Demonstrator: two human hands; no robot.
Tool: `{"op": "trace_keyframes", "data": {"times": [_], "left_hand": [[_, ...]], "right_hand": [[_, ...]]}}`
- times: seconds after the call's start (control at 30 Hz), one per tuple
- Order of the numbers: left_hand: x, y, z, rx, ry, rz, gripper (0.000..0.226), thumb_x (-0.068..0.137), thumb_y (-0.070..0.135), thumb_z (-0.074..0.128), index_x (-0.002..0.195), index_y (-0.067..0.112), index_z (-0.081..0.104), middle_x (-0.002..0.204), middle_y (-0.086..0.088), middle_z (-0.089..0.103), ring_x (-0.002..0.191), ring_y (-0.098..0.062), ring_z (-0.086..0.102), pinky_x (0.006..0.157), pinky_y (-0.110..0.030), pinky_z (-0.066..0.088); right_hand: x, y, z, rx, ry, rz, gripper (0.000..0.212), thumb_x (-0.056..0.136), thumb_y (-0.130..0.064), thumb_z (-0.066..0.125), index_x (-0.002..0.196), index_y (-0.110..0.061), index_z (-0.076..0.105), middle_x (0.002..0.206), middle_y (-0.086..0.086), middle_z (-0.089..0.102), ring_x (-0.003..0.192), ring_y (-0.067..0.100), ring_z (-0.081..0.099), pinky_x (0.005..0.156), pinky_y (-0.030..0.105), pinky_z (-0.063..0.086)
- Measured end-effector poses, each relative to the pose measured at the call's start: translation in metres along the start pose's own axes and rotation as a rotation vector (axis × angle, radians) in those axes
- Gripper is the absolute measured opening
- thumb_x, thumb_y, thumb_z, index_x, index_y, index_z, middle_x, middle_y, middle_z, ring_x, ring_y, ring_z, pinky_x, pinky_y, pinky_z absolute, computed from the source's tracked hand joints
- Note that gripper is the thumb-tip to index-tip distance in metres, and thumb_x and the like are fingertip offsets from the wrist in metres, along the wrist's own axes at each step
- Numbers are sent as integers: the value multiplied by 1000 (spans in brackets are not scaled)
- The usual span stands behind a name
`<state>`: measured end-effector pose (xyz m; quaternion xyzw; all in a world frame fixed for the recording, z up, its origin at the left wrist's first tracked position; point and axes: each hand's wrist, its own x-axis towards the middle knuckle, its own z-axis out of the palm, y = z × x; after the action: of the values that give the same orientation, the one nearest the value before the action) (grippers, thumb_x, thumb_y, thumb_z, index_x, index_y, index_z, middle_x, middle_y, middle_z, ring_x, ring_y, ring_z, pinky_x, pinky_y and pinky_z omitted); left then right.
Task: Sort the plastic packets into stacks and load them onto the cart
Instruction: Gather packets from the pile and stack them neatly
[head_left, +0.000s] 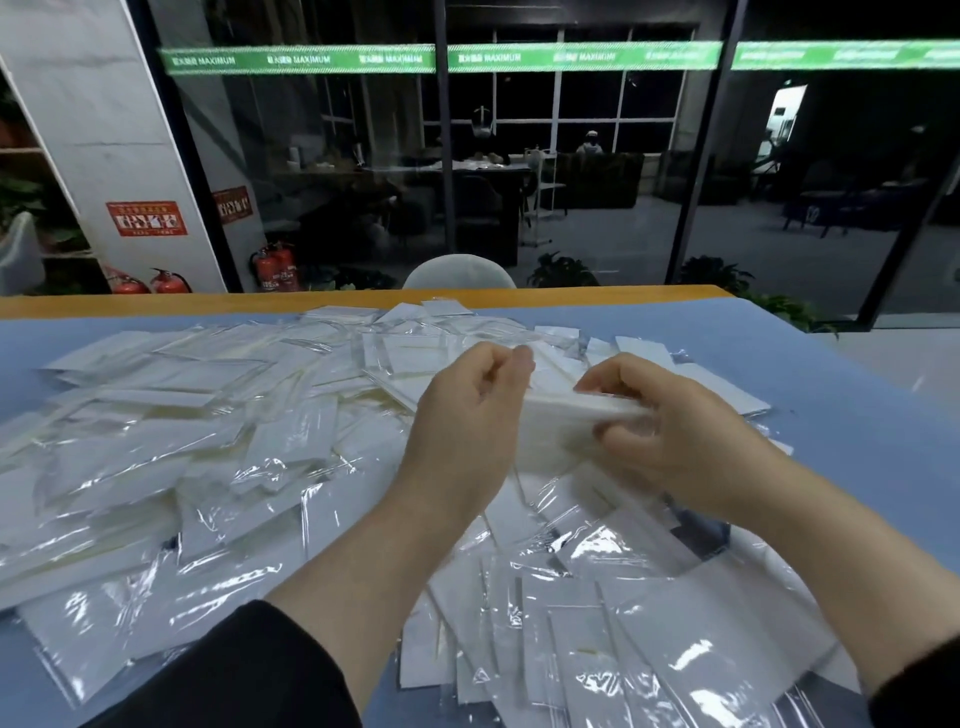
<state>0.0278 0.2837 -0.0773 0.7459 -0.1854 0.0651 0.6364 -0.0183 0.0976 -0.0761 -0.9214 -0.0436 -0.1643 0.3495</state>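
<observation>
- Two hands up over the table (810, 374), both on one small stack of packets (563, 415) held just above the pile.
- Left hand (467, 415) grips the stack's left end, fingers curled round it.
- Right hand (670, 431) pinches the right end, thumb on top, fingers curled beneath.
- Loose packets (208, 467) lie scattered across the blue tabletop, overlapping on every side of the arms.
- Pale chair back (460, 271) shows just past the far table edge; fire extinguishers (275, 267) stand by the glass wall.

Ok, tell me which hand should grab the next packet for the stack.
Probably left: the left hand only steadies the stack's end, with loose packets piled beside it. The right hand holds the stack.
</observation>
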Motion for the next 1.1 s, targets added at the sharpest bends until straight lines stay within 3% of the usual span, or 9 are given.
{"op": "trace_keyframes", "data": {"times": [0.07, 0.2, 0.33, 0.4, 0.6, 0.73, 0.83, 0.97, 1.1], "left_hand": [[-3, 1, 0, 29, -94, 30, 17, 96, 49, 63, 106, 34, 63, 80, 9, 62, 70, -7, 57, 67, -29, 46], [-4, 0, -2, -73, -146, -15, 44, 87, 19, 80, 118, 40, 57, 91, 8, 69, 81, -1, 67, 70, -17, 55], [2, 3, -7, -146, -95, -23, 19, 90, 8, 75, 104, 20, 71, 94, -5, 75, 85, -29, 72, 85, -54, 60], [5, 1, -10, -134, -1, 14, 13, 90, 10, 74, 100, 17, 72, 94, -7, 74, 86, -34, 70, 85, -54, 60], [6, -4, -11, -176, 95, 5, 16, 88, 10, 71, 97, 24, 71, 95, 1, 76, 92, -29, 74, 80, -49, 62], [4, -2, -10, -135, 89, 35, 16, 91, 8, 69, 96, 23, 69, 88, 9, 75, 80, -12, 71, 66, -28, 57], [2, -1, -10, -112, 78, 36, 13, 92, 10, 69, 100, 20, 69, 93, 4, 75, 83, -18, 72, 68, -29, 57], [2, 0, -10, -119, 89, 55, 16, 92, 9, 69, 98, 23, 69, 92, 7, 76, 82, -12, 72, 63, -21, 55], [2, 2, -11, -128, 118, 58, 17, 92, 8, 69, 99, 24, 69, 91, 11, 75, 80, -6, 71, 62, -19, 53]], "right_hand": [[2, 2, -4, 21, 75, 1, 30, 88, -15, 68, 91, -43, 60, 90, -23, 64, 78, 2, 57, 65, 19, 45], [2, -2, -14, 171, 192, -45, 30, 86, -16, 78, 91, -42, 63, 90, -21, 67, 78, 5, 60, 72, 21, 48], [-1, -7, -27, 143, 83, 87, 51, 68, -64, 71, 112, -43, 56, 101, -17, 66, 89, -1, 63, 80, 18, 48], [-2, -7, -40, -8, 109, 183, 53, 68, -75, 61, 105, -37, 60, 96, -13, 67, 87, 8, 64, 78, 32, 52], [-20, -18, -42, -452, -478, 333, 40, 64, -76, 72, 80, -39, 71, 72, -20, 69, 69, 3, 62, 64, 25, 46], [-23, -24, -33, -526, -534, 336, 48, 64, -77, 73, 77, -32, 64, 64, -16, 66, 62, 7, 57, 59, 26, 42], [-26, -26, -27, -514, -594, 281, 50, 72, -67, 74, 72, -21, 53, 58, -9, 58, 49, 7, 45, 53, 26, 36], [-23, -26, -27, -462, -496, 218, 50, 82, -55, 72, 66, -18, 43, 54, -7, 45, 48, 12, 40, 53, 29, 32], [-18, -24, -33, -313, -223, 201, 40, 89, -47, 70, 69, -17, 53, 60, -5, 63, 51, 10, 52, 52, 26, 39]]}}
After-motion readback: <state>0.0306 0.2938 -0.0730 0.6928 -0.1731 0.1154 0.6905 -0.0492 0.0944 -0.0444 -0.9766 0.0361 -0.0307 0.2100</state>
